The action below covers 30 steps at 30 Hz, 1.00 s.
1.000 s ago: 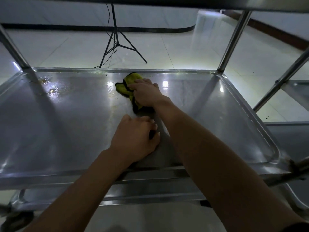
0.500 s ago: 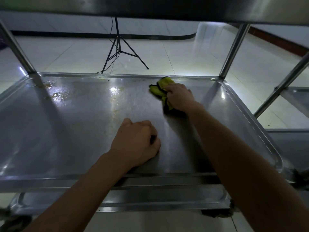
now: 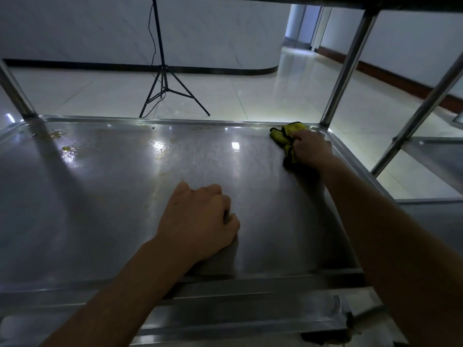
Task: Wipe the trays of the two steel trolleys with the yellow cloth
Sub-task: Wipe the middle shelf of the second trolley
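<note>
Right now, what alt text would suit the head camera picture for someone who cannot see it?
A person's right hand presses a yellow cloth into the far right corner of a steel trolley tray, while the left hand rests curled on the tray nearer the viewer. Yellowish smears remain at the far left, and a black tripod stands on the floor beyond.

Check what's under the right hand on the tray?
The yellow cloth, bunched at the far right corner of the steel tray; the right hand presses on it. The cloth's middle and the tray surface beneath are covered.
</note>
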Available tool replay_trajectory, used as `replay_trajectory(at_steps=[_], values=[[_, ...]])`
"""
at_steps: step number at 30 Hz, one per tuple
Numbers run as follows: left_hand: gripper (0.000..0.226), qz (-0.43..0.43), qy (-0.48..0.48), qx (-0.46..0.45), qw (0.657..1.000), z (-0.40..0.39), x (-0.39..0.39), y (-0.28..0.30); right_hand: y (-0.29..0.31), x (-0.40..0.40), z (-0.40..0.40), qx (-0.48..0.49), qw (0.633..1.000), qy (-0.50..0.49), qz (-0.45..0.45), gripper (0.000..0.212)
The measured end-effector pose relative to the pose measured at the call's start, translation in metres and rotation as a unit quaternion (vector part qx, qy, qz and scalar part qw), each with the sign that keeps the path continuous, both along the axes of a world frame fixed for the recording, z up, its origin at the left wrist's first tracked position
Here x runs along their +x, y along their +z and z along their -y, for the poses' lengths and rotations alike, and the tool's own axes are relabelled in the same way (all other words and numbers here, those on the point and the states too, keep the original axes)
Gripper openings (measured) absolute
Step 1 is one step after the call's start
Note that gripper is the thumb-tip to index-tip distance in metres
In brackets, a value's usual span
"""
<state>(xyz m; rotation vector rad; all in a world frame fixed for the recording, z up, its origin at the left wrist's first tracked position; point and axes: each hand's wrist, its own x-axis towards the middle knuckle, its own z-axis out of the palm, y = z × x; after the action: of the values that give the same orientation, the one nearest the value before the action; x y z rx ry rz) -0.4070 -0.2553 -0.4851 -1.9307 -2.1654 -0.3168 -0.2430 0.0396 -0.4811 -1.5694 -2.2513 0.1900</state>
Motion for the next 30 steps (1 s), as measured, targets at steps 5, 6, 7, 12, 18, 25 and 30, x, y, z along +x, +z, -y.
replay_trajectory(at_steps=[5,6,7,12,18,25,30], values=[[0.039,-0.013,0.001,0.001,1.000,-0.024,0.000,0.011,0.002,-0.003,-0.003,0.003,0.998,-0.041,-0.052,0.032],[0.039,-0.024,-0.001,0.000,1.000,-0.029,-0.001,0.012,0.001,-0.003,-0.002,0.014,0.998,-0.035,-0.042,0.030],[0.038,-0.025,-0.002,0.001,1.000,-0.035,-0.002,0.014,0.001,-0.002,-0.001,0.030,0.999,-0.028,-0.030,0.029],[0.038,0.035,0.005,0.015,0.999,-0.077,-0.006,0.028,-0.002,0.002,0.001,0.066,0.997,-0.025,0.007,0.027],[0.046,0.000,0.047,-0.092,0.995,-0.110,-0.011,0.023,-0.004,0.005,0.001,0.043,0.998,-0.012,0.033,0.038],[0.044,-0.016,0.031,-0.077,0.996,-0.108,-0.014,0.013,-0.001,0.021,-0.011,0.032,0.998,0.001,0.058,0.039],[0.042,-0.015,0.002,-0.094,0.995,-0.110,-0.022,0.007,0.003,0.034,-0.036,-0.009,0.997,-0.042,0.064,0.037]])
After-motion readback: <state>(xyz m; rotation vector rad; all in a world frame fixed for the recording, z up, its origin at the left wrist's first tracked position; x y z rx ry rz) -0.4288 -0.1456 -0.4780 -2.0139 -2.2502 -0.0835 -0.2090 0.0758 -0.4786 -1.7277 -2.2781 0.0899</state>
